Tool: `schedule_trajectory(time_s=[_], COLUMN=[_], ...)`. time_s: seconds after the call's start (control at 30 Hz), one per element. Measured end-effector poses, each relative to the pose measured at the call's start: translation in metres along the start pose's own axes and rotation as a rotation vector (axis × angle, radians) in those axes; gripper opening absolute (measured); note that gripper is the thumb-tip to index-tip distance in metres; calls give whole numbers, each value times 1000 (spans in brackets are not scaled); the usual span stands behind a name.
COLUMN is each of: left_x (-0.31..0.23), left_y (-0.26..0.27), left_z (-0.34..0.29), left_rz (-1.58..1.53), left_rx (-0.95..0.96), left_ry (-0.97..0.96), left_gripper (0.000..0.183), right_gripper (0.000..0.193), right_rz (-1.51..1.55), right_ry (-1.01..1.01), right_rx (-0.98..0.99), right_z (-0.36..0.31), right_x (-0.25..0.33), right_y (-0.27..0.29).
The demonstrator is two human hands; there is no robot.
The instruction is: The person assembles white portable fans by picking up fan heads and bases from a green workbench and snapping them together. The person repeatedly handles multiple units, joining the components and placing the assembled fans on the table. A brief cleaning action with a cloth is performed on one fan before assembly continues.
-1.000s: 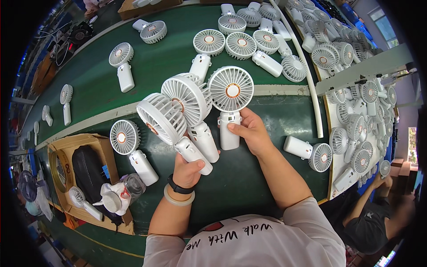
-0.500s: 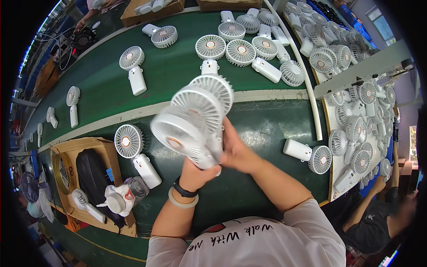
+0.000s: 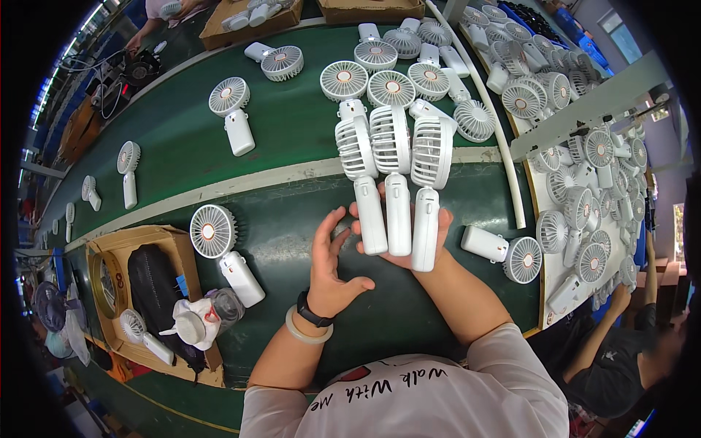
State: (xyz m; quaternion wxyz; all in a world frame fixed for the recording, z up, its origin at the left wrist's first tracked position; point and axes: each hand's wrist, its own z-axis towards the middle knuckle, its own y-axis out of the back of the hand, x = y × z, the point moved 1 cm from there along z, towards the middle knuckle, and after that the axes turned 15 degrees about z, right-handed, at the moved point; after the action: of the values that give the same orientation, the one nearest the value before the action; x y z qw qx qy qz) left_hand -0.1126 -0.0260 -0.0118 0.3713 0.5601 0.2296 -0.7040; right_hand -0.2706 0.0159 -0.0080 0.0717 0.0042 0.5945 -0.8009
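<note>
Three white handheld fans [image 3: 398,214] stood upright in a row in the right hand [image 3: 443,232], above the near part of the green counter [image 3: 292,219], their round cages seen nearly edge-on. The right hand was curled behind the handles, thumb on the outer side, fingertips showing past the leftmost one; the left hand [image 3: 327,270] was open, just beside them and holding nothing. Carrying three at once seemed to call for even pressure on the smooth handles, bases kept level, and no squeezing of the thin cage ribs, which could catch on one another. The open left hand looked well placed to steady the leftmost handle if the row fanned apart. Toward the counter's near left corner, a cardboard box [image 3: 182,252] held a black case [image 3: 153,292] and a yellowish tape roll [image 3: 102,285], with a small white fan [image 3: 146,339] lying at its near end. Along the right edge, a wood-rimmed white tray [image 3: 558,269] was heaped with more fans, many overlapping. At the far edge, one carton [image 3: 212,38] held white pieces too small to identify; what lay in the carton beside it could not be told.
</note>
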Motion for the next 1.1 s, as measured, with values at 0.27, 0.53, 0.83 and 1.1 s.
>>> schedule_trajectory(time_s=[0.27,0.53,0.83,1.1], left_x=[2,-1,-30,-53], left_y=[7,-1,-37,-113], left_z=[1,0,-5,-7], left_rz=[89,451,784,1013], left_rx=[91,257,527,591], left_ry=[-19,-315,-282,-434], left_gripper=[104,106,79,71], right_gripper=[86,81,75,65], right_rz=[-1,-60,-574,-833], right_ry=[-80,92,341,859], right_rx=[62,-138,-471,-657], right_z=[3,-1,-70,-233], right_x=[-3,-5,12,95], right_y=[4,-7,-116,-228])
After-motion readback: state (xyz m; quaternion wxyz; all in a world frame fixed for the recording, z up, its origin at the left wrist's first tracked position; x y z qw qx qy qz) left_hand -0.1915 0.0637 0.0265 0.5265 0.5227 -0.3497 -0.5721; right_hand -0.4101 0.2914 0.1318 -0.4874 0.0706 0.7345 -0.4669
